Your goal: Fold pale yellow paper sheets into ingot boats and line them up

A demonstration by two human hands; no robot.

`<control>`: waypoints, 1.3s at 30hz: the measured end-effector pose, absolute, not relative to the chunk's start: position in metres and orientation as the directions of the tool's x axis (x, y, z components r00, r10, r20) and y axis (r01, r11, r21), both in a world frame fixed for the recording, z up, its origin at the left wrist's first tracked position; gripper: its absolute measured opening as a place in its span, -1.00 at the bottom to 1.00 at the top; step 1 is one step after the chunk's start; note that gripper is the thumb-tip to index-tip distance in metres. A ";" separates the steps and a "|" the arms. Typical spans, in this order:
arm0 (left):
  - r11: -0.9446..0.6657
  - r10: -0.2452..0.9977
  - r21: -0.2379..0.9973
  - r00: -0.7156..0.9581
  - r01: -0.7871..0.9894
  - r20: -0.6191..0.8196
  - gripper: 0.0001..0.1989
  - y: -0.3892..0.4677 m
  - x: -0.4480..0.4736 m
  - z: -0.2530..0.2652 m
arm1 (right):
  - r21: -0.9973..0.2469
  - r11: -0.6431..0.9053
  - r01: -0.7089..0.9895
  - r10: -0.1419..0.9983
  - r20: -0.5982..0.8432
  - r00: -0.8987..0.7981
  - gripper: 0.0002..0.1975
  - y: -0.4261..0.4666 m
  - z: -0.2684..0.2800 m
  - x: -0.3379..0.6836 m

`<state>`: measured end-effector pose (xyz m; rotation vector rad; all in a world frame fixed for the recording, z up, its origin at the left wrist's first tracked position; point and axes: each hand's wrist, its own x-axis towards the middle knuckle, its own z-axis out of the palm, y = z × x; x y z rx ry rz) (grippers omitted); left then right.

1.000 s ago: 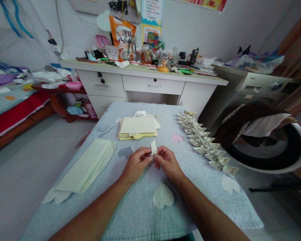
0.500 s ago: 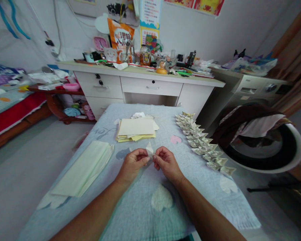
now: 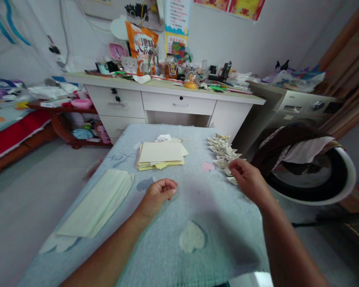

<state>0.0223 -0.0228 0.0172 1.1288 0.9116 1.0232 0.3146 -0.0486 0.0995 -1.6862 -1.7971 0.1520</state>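
Note:
Above the middle of the cloth, my left hand [image 3: 159,196] has its fingers curled toward the thumb, and nothing shows in it. My right hand [image 3: 247,178] is over the rows of small folded paper boats [image 3: 222,150] on the right side. Its fingers are bent together and hide the nearer boats; what they hold, if anything, is hidden. Ahead of my left hand lies a stack of cream and yellow paper sheets [image 3: 161,152]. Long pale green folded papers [image 3: 97,203] lie to its left.
A blue cloth [image 3: 155,255] with heart patterns covers the table. Crumpled white paper [image 3: 163,138] sits behind the stack. Beyond stands a cluttered white desk [image 3: 113,99]. A washing machine [image 3: 293,107] with its door open is at the right, and a bed [image 3: 14,131] at the left.
My right hand has moved from beside my left hand to the right, over the paper boats. The small folded paper between both hands no longer shows there. My left hand stays nearly in place.

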 end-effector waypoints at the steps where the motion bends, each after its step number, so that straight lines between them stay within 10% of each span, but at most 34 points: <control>1: 0.112 0.956 0.980 0.288 -0.167 -0.060 -0.85 -0.023 0.022 0.017 | -0.446 0.146 0.883 0.924 0.380 0.039 -0.89 -0.042 0.098 0.330; 8: 0.110 0.947 0.984 0.316 -0.143 -0.060 -0.85 -0.022 0.019 0.017 | -0.164 0.122 0.979 0.936 0.348 -0.059 -0.84 0.004 0.068 0.415; 20: 0.105 0.941 0.988 0.333 -0.114 -0.062 -0.83 -0.020 0.015 0.018 | -0.138 0.118 0.983 0.945 0.319 -0.068 -0.80 0.010 0.055 0.448; 29: 0.015 0.940 0.998 0.340 -0.068 0.009 -0.81 -0.021 0.014 0.021 | -0.329 0.176 0.928 0.884 0.468 -0.001 -0.74 -0.010 0.081 0.402; 39: -0.367 0.930 0.849 0.147 0.380 0.336 -0.92 -0.018 0.009 0.021 | -0.467 0.478 0.744 0.876 0.191 -0.443 -0.80 -0.015 0.077 0.230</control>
